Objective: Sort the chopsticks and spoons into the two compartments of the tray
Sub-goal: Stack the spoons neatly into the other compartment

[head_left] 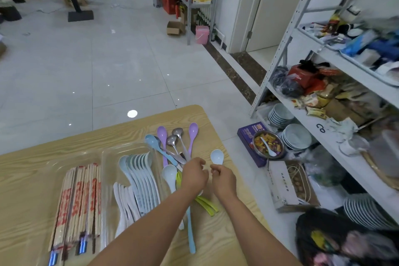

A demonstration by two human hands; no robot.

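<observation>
right hand (223,179) pinched the white spoon (217,156) by its handle, right of the tray (103,168), near the table (108,136) edge. left hand (194,174) fingers curled, hold unclear. the thin pinch risked a drop to the floor.

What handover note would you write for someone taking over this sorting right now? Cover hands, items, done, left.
Right hand pinches a white spoon by its handle; left hand curled over the loose spoons, hold unclear.
Done: chopsticks lie in the left compartment of the tray, stacked spoons in the right.
Left: the held spoon and the loose spoons beside the tray.
</observation>
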